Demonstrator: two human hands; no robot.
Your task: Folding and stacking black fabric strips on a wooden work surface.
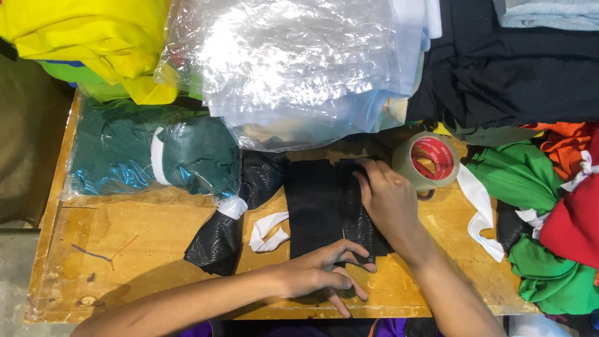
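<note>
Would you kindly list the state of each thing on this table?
Black cloth: folded flat, pressed by both hands.
Left hand: fingers spread on cloth's near edge.
Right hand: flat on cloth.
Tape roll: lying flat, untouched.
Clear bags: piled, empty.

Two hands are in view, the left hand (321,271) and the right hand (387,200), both on one folded black cloth (318,209). One roll of clear tape (427,160) stands on the one wooden table (125,262). One stack of clear plastic bags (293,68) lies at the far edge. Two bagged garments show, one dark green (150,153) and one black (231,218). One loose white strip (268,232) lies beside the cloth.
</note>
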